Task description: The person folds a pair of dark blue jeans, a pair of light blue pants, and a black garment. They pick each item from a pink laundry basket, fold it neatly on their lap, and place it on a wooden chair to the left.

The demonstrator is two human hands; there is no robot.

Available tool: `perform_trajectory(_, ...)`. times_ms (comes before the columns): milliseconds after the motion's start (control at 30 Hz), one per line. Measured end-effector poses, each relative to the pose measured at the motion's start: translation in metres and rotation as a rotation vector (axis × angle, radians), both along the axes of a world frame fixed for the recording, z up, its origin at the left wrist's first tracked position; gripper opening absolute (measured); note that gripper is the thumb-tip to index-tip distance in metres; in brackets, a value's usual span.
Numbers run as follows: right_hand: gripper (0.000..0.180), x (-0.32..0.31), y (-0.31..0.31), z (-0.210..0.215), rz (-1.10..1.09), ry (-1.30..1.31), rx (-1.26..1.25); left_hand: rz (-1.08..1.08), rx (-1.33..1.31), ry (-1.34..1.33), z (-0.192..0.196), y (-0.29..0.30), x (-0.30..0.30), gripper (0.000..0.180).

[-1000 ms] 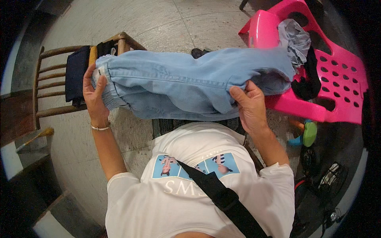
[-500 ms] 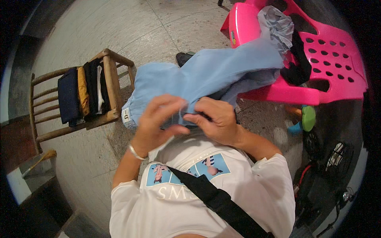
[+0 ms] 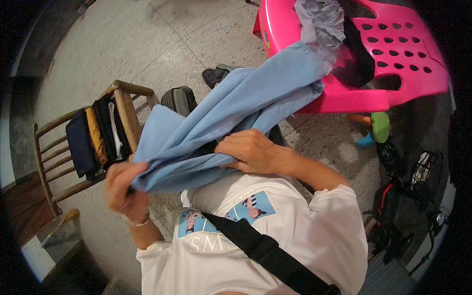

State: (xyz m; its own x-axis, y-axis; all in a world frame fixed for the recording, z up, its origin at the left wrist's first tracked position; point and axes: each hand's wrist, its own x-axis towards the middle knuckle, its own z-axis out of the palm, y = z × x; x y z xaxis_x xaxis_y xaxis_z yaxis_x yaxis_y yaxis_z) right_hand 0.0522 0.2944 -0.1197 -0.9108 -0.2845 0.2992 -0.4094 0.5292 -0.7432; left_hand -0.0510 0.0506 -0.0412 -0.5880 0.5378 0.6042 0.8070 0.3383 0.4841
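Note:
Light blue trousers stretch across my lap toward a pink plastic chair at the far right, where their far end lies against the seat. At the waist end, my left hand is closed on the fabric, a little blurred. My right hand grips the near edge of the trousers in front of my belly. The cloth hangs loosely folded between both hands. On the pink chair lie a crumpled grey garment and a black garment.
To the left stands a wooden chair bearing folded clothes in navy, mustard, black and white. Patterned footwear shows beyond the trousers. A green and blue toy-like object and a dark wheeled thing stand at the right.
My left hand has moved left and slightly down, drawing the trousers' waist end with it. My right hand has shifted slightly and now grips the near edge. The view has turned a little.

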Motion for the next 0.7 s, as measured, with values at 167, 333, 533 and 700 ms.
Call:
perform_trajectory(167,0.030,0.003,0.006,-0.002,0.116,-0.051,0.081,0.173,0.125,0.194,0.018,-0.098,-0.002,0.021)
perform_trajectory(333,0.033,0.008,0.018,-0.016,0.131,0.012,0.149,0.253,0.141,0.179,0.001,-0.163,-0.002,0.018)
perform_trajectory(533,0.013,0.009,0.067,-0.039,-0.660,0.101,-0.055,0.510,0.462,-0.070,-0.015,-0.200,0.019,0.011)
perform_trajectory(700,0.008,0.025,0.095,-0.059,-0.920,-0.033,-0.077,0.439,0.453,-0.070,-0.029,-0.199,0.020,0.009)
